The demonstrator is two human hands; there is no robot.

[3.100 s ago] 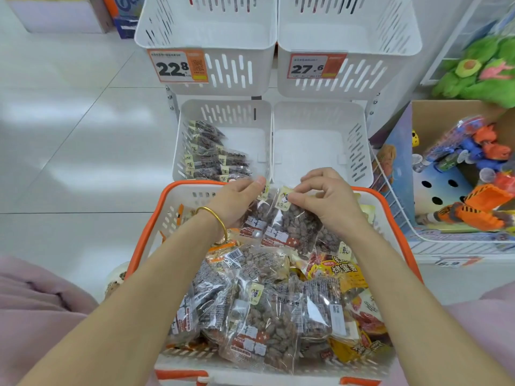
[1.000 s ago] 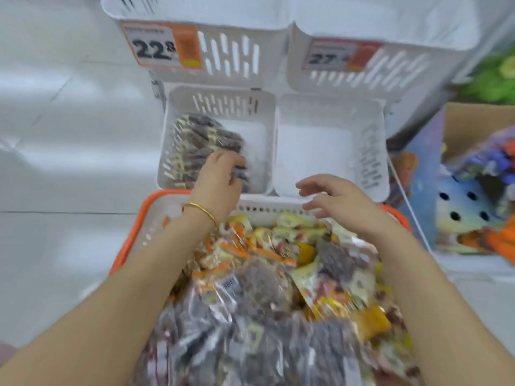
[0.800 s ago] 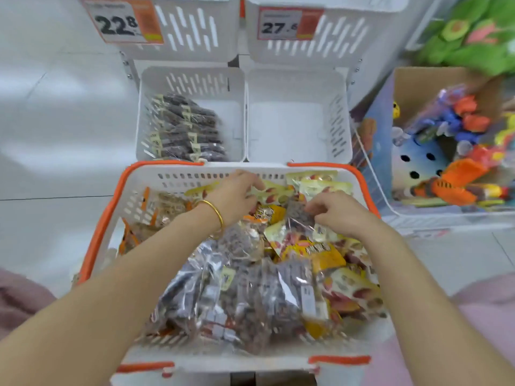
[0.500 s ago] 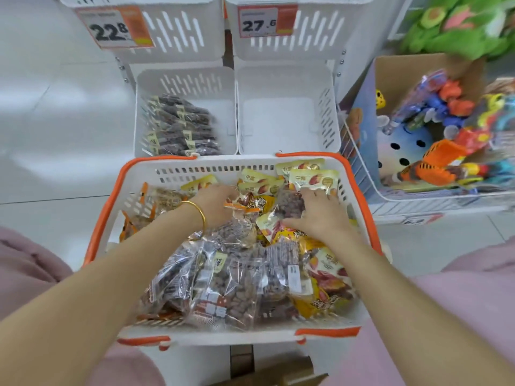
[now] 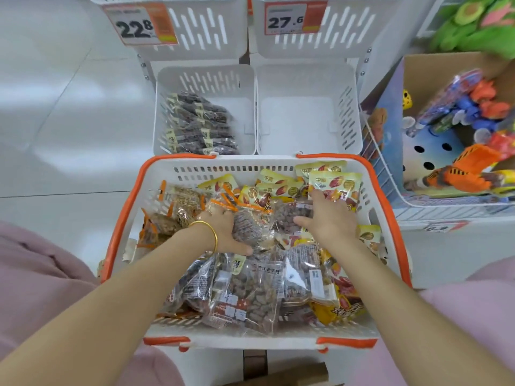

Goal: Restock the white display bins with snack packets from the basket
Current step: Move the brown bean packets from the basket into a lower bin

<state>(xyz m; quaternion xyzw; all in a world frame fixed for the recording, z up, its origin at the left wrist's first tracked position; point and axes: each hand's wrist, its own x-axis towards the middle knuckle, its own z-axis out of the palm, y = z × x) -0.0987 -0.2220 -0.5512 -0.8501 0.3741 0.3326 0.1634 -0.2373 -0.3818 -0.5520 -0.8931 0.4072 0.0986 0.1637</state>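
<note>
Basket, white with orange rim, at centre frame, heaped with snack packets: clear bags of dark nuts toward 6 o'clock, yellow bags toward 1 o'clock, orange-edged bags toward 10 o'clock.

Left hand, gold bangle on the wrist, palm down in the pile at centre-left; grip curled partway round a clear packet of brown nuts, thumb under its near edge, fingers over its far side. Firmness of hold: cannot tell.

Right hand at centre-right, palm down, fingers spread loosely over a dark nut packet and the yellow packets beyond; grip open, touching, closed on nothing that shows.

Lower white bins just past the basket's far rim at 12 o'clock: left bin partly filled with a stacked row of dark nut packets against its left wall; right bin showing only its bare floor. Upper bins above, price tags reading 22.8 and 27.6.

Cardboard box of toys at 3 o'clock, green plush at 2 o'clock. Pink clothing at 8 and 4 o'clock.
</note>
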